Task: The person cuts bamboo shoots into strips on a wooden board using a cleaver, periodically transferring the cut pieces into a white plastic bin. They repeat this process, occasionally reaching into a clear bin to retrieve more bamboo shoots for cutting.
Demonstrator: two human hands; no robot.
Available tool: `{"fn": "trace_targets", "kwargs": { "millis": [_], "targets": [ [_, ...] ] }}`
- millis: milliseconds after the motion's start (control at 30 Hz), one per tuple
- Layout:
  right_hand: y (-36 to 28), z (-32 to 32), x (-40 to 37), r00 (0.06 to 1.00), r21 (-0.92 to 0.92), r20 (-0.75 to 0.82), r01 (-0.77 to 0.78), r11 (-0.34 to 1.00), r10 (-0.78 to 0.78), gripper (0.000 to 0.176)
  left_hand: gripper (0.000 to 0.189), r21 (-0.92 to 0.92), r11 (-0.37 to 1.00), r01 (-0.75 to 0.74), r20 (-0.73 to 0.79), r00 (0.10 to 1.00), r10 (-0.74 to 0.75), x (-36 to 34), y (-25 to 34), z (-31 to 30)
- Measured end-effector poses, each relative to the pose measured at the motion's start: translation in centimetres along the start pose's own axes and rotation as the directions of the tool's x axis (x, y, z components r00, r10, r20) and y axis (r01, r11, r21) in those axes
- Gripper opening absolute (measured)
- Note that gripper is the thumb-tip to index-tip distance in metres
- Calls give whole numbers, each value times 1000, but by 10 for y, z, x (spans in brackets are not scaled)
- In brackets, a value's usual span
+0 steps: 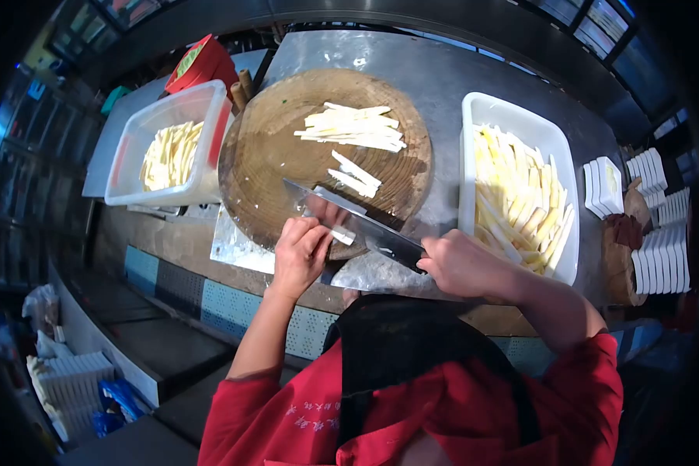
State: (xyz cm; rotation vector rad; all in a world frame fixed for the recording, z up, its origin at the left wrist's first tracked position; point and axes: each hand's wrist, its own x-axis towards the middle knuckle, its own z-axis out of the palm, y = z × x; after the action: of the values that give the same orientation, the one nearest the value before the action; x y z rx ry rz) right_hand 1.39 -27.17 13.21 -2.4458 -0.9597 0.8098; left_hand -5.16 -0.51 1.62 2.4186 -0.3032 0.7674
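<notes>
Right hand [462,264] clenched on cleaver [357,220], left hand [299,250] pinching pale strip [342,235] on chopping board [260,155]. Probably best to slice slowly, left hand tucked clear of the blade.

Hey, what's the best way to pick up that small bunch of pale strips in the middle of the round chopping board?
Pinch the small bunch of strips at mid-length, across its narrow width, fingers coming down from above. It lies flat and slanted on the chopping board with both long sides free. The cleaver blade sits close on the near side.
</notes>
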Motion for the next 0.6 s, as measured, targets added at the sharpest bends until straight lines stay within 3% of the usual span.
{"fn": "trace_targets", "kwargs": {
  "millis": [100,167,233,267,300,333,367,467,500,567,600],
  "targets": [
    [1,-6,-12,997,1,-78,-21,1000,21,25,23,-35,999,-5,64,998,8,5,-7,-2],
    [16,-1,-26,977,131,-207,-30,991,57,25,27,-66,997,-24,97,995,31,18,-12,2],
    [27,-2,-43,950,76,-313,26,997,-1,24,30,-2,989,-149,187,971,147,47,-15,7],
    [23,-7,-52,939,369,-248,-137,919,240,22,34,-1,985,-173,217,962,169,61,-20,15],
    [21,-9,-59,889,619,-114,-285,732,443,20,42,4,968,-251,215,946,244,75,-31,26],
    [26,-1,-63,897,766,-157,-153,624,413,16,49,11,962,-273,208,942,265,92,-36,35],
    [32,7,-64,893,767,-175,-141,626,415,16,56,18,955,-296,200,937,287,109,-39,43],
    [43,34,-60,854,906,-67,-165,390,516,13,93,80,915,-397,296,886,358,157,-72,65],
    [43,41,-58,851,905,-82,-155,397,519,13,93,80,910,-407,286,884,370,169,-76,66],
    [45,55,-53,867,953,-50,-107,284,495,12,102,148,934,-326,538,819,201,189,-80,69],
    [45,63,-48,868,975,-68,-45,215,491,12,101,59,941,-334,560,791,246,191,-93,79]
  ]
}}
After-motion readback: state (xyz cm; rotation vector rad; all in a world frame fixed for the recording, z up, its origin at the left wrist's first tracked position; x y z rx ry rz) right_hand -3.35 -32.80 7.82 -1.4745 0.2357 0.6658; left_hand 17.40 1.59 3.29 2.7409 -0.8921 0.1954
